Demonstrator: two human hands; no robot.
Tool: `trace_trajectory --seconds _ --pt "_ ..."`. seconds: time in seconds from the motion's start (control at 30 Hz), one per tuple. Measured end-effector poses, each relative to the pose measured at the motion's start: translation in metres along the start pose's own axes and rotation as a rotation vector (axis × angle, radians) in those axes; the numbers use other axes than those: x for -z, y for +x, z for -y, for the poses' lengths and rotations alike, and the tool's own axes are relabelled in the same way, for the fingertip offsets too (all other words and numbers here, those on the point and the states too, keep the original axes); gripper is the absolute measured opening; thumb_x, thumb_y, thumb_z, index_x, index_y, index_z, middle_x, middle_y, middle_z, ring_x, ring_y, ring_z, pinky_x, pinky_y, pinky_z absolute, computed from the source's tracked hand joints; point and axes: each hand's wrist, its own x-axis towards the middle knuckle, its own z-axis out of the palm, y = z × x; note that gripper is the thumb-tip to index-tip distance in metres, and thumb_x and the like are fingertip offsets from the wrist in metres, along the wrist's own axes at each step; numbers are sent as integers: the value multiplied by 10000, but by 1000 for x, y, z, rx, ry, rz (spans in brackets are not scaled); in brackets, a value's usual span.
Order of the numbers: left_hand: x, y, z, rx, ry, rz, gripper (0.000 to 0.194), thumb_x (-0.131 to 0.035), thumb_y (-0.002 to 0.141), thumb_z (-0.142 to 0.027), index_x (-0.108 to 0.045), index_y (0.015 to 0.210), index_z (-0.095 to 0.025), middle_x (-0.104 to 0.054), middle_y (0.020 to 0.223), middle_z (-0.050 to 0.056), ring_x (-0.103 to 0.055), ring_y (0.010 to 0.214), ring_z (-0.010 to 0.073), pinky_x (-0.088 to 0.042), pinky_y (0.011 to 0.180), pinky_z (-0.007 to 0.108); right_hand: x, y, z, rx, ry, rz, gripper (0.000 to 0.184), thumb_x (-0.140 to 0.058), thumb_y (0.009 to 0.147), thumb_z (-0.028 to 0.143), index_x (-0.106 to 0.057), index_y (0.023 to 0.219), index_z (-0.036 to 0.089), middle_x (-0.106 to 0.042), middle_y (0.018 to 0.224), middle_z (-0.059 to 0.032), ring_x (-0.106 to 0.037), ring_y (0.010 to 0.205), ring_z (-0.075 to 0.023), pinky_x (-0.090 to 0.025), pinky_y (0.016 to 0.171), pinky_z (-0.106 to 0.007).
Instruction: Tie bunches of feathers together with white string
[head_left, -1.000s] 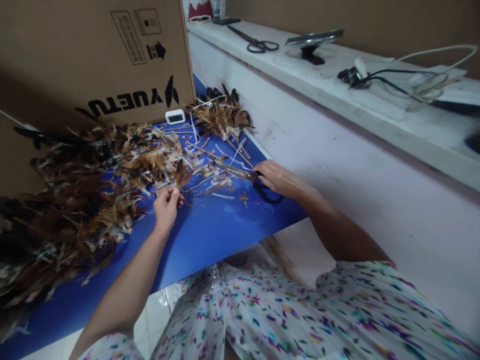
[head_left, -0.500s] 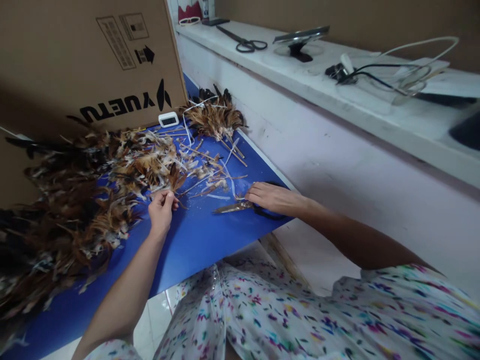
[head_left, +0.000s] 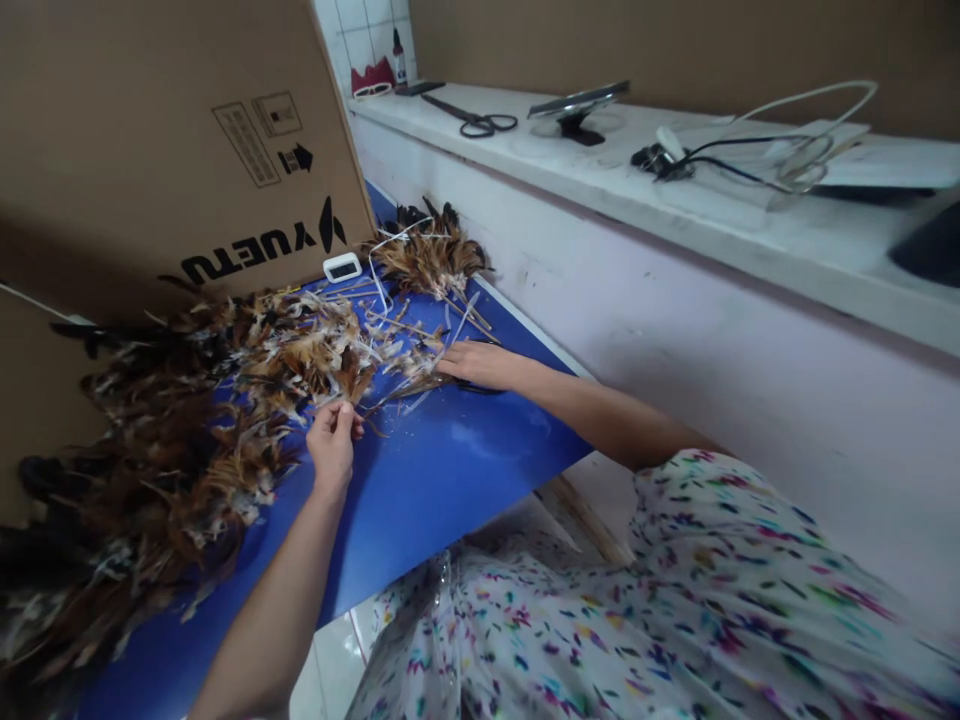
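My left hand [head_left: 332, 440] is closed in a pinch on a small bunch of brown feathers [head_left: 351, 375] just above the blue tabletop [head_left: 420, 490]. My right hand [head_left: 480, 363] lies low over the table, palm down, at the right edge of the loose scraps. Under it shows the black handle of the scissors [head_left: 480, 388], mostly covered by the hand. Feather bits and white strips [head_left: 409, 362] lie against its fingertips. A large heap of brown and black feathers [head_left: 300, 350] spreads beside and beyond my left hand.
Behind the heap stands a big cardboard box [head_left: 270, 120], with a small white digital display [head_left: 342, 267] before it. A tied feather bundle with sticks [head_left: 431, 250] lies by the wall. The ledge [head_left: 517, 155] carries other scissors [head_left: 480, 122], a phone on a stand [head_left: 577, 105] and cables [head_left: 750, 160].
My right hand first drew the scissors toward the table's near edge, then moved left and away with them, pushing scraps toward the heap. My left hand keeps its pinch on the feathers.
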Motion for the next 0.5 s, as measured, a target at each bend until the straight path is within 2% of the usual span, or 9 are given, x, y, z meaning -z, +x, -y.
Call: trace_trajectory --seconds 0.13,0.23,0.37,0.5 --pt "1 4 2 -2 -34 -25 274 -673 772 -419 -602 802 -156 -606 602 -30 -529 465 79 -428 456 194 3 29 -9 -37 -117 44 220 -341 1012 133 -543 1101 126 -656 1035 -130 -575 966 -209 -425 835 -330" --pt "2 6 3 -1 -38 -37 283 -676 763 -423 -601 822 -157 -599 593 -36 -531 462 80 -433 457 196 8 34 -11 -52 -131 43 224 -339 1004 109 -516 1139 126 -653 1046 -124 -575 981 -210 -420 798 -311" --pt "4 8 7 -29 -16 -22 296 -655 777 -450 -589 820 -164 -595 603 -39 -534 463 84 -433 449 201 12 21 -11 -13 -184 4 241 -310 1007 104 -512 1137 119 -656 1034 -126 -562 937 -210 -415 793 -314" --pt "5 10 7 -40 -11 -13 296 -658 772 -453 -585 817 -169 -592 614 -39 -531 467 86 -436 450 207 14 -7 -7 23 -269 -69 267 -287 1012 112 -525 1134 132 -657 978 -122 -540 890 -208 -414 793 -321"
